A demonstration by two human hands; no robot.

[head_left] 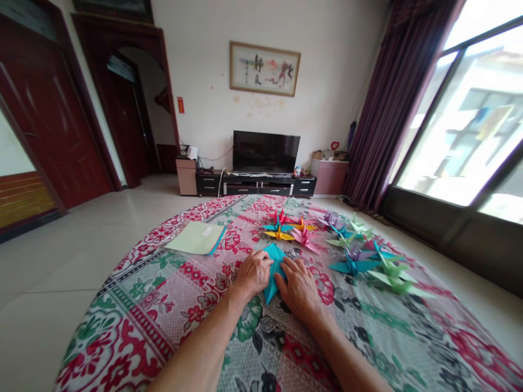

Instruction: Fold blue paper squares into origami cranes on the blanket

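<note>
A turquoise sheet of origami paper (274, 255), folded into a narrow diamond, lies on the patterned tablecloth in front of me. At its left edge, my left hand (254, 272) has curled fingers pinching the paper. My right hand (301, 286) rests on the right side, its fingers stretched out over the edge and the thumb pressed on the paper. Just beyond sit several small folded paper cranes (279, 234) in red, yellow, blue and pink. More cranes (354, 263), in blue, purple and green, stand to the right.
A stack of pale green and blue paper sheets (196, 238) lies on the left of the round table, with a small white piece on top. The floral tablecloth (183, 321) covers the table. Beyond are a television (266, 152) on a low cabinet and a window with purple curtains (378, 103).
</note>
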